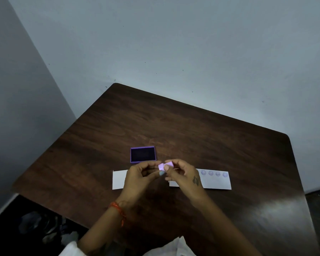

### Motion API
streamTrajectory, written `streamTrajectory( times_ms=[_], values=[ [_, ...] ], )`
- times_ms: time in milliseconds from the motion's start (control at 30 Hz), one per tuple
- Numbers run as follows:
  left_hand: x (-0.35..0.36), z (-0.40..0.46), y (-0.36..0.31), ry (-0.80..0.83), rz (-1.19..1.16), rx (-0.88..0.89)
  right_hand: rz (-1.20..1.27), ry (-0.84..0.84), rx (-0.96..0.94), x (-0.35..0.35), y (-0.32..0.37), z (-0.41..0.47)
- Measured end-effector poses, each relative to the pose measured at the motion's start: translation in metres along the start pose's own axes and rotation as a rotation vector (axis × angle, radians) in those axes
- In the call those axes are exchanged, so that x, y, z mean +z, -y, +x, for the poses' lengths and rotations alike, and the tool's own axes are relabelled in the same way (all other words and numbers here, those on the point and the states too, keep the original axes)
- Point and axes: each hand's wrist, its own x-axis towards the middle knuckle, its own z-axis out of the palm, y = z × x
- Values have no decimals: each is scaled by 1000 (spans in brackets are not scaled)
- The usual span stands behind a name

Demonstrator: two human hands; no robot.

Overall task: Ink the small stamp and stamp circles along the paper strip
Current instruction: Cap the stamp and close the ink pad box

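Both hands meet above the white paper strip (215, 182) and pinch a small pale-purple stamp (164, 165) between their fingertips. My left hand (139, 179) grips its left end and my right hand (183, 174) its right end. The strip lies flat across the dark wooden table (201, 137); several faint purple circles (214, 173) run along its right part. The strip's middle is hidden under my hands. Just behind my hands sits the open purple ink pad (143, 154) with its dark inked surface facing up.
The table is pushed into a corner of pale walls, with its far and left edges close to them. Dark floor with some blurred clutter (44, 230) shows at the lower left beyond the table's near edge.
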Motion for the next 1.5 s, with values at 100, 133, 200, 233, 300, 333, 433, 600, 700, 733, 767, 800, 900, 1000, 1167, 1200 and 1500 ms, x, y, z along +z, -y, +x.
streamTrajectory(
  times_ms=[100,133,200,233,300,333,433,600,700,733,767,800,900,1000,1167,1200,1500],
  values=[
    [1,1,2,-10,-28,-32,154,2,-18,-3,-3,-2],
    [0,1,3,-8,-27,-37,169,10,-24,-3,-3,-3],
    [-2,0,6,1,-13,-39,165,8,-5,-3,-5,-4],
    [-2,-1,7,7,-14,-40,157,-1,15,-3,-5,-4],
    [-3,-2,8,19,-35,-49,140,-14,58,-2,-5,-3],
    [-2,-2,8,23,-47,-57,139,-14,68,-3,-6,-3],
    [0,-3,7,30,-51,-69,173,-3,59,-3,-8,-3],
    [-1,-5,8,32,-55,-89,133,18,68,-3,-7,-3],
    [-4,-3,10,37,-48,-102,102,58,138,-3,-5,0],
    [-4,-3,11,32,-56,-113,105,79,149,-4,-5,1],
    [-4,-3,12,23,-65,-126,113,95,148,-6,-5,1],
    [-4,-3,13,14,-71,-142,123,108,138,-8,-5,1],
    [-4,-2,17,16,-77,-181,161,128,128,-9,-8,0],
    [-5,-3,19,24,-71,-183,149,86,195,-6,-11,1],
    [-4,-1,19,37,-74,-168,230,87,278,-3,-14,4],
    [-3,-1,19,31,-56,-157,220,94,286,-1,-14,4],
    [-3,2,30,-135,29,-60,-260,-2,41,13,-15,22]
  ],
)
